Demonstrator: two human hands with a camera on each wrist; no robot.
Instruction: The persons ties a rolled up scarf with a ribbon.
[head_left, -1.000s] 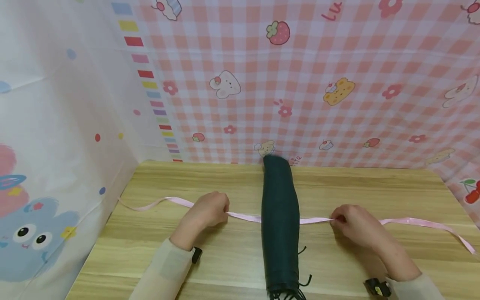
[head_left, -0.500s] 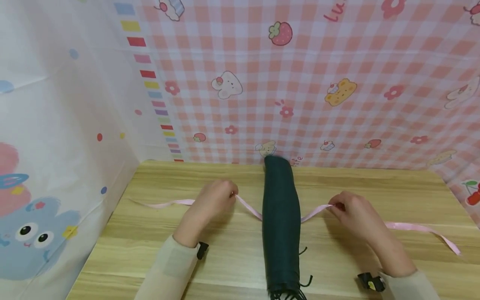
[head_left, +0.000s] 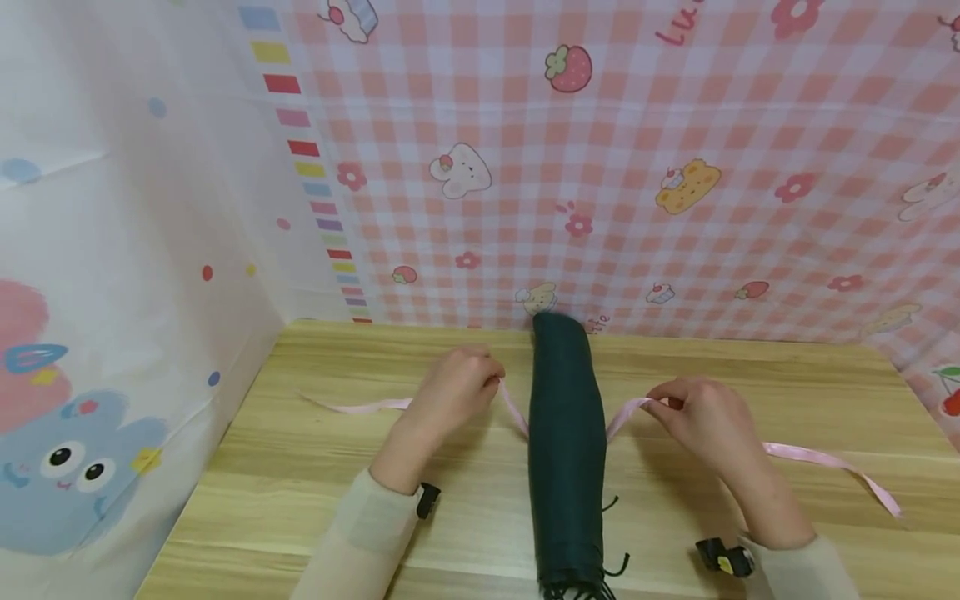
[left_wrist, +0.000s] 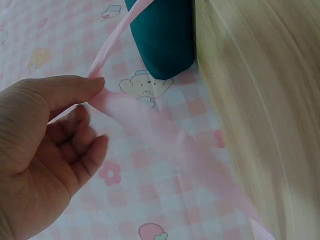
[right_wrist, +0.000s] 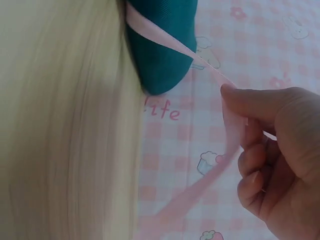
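Observation:
A dark green folded scarf [head_left: 567,450] with fringe at its near end lies lengthwise on the table. Beneath it runs a pink ribbon [head_left: 514,408], coming out on both sides. My left hand [head_left: 457,387] pinches the ribbon between thumb and fingers, left of the scarf and raised above the table. On the other side, my right hand [head_left: 705,417] pinches the ribbon's right part, also lifted. In the left wrist view, the ribbon [left_wrist: 115,42] stretches from the fingertips to the scarf [left_wrist: 165,40]; its loose end trails away. The right wrist view shows the ribbon [right_wrist: 160,35] rising from the scarf [right_wrist: 167,65].
The wooden table [head_left: 315,492] meets a pink checked cloth [head_left: 510,125] at its back edge. A white printed cloth [head_left: 112,225] hangs along the left. Black wrist cameras [head_left: 724,557] sit at both cuffs. The ribbon's right tail [head_left: 825,459] extends toward the table's right side.
Both hands have risen and moved inward toward the scarf, lifting the ribbon from nearly flat into a V on either side. The ribbon's loose tails have been drawn inward too.

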